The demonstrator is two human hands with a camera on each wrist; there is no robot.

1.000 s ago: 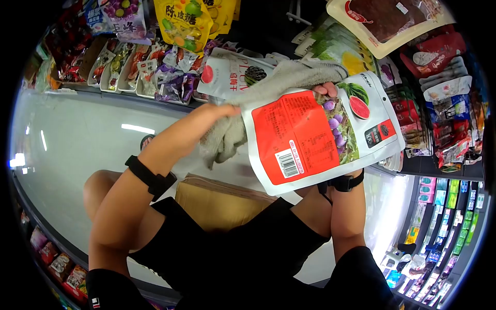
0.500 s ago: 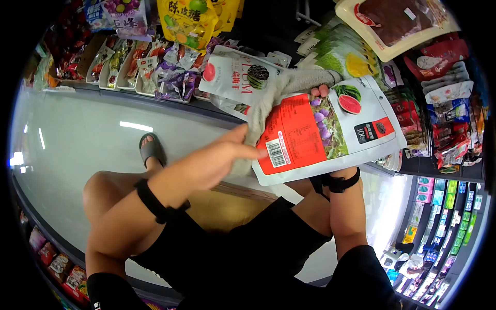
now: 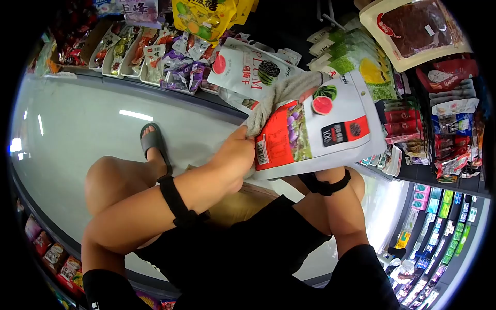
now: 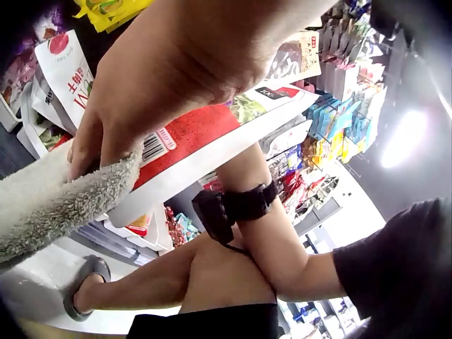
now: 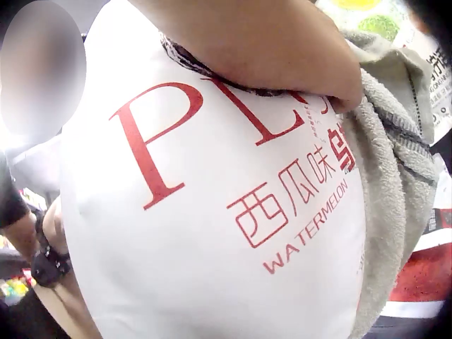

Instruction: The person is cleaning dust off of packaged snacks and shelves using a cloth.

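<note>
A white dried plum pouch [image 3: 338,116] with a red back panel is held over my lap, slightly tilted. My right hand [image 5: 282,49] grips its edge; in the head view most of that hand is hidden behind the pouch. The front, seen from the right wrist, reads PLUM and WATERMELON in red. A grey towel [image 3: 279,97] drapes along the pouch's upper left edge. My left hand [image 3: 235,159] is at the pouch's left end, its fingers [image 4: 116,141] pressed into the towel and holding it against the edge.
Shelves ahead carry a similar plum pouch [image 3: 248,70], trays of small wrapped snacks [image 3: 150,57] and yellow candy bags [image 3: 206,18]. Green pouches [image 3: 356,62] and a large brown-filled pack [image 3: 413,28] stand at the right. Below lies a cardboard box [image 3: 235,206], with a slippered foot [image 3: 154,147] beside it.
My left hand has come down from the towel's upper side to the pouch's left end. The pouch has turned and shifted left, so less of its red panel shows, and the towel is bunched closer.
</note>
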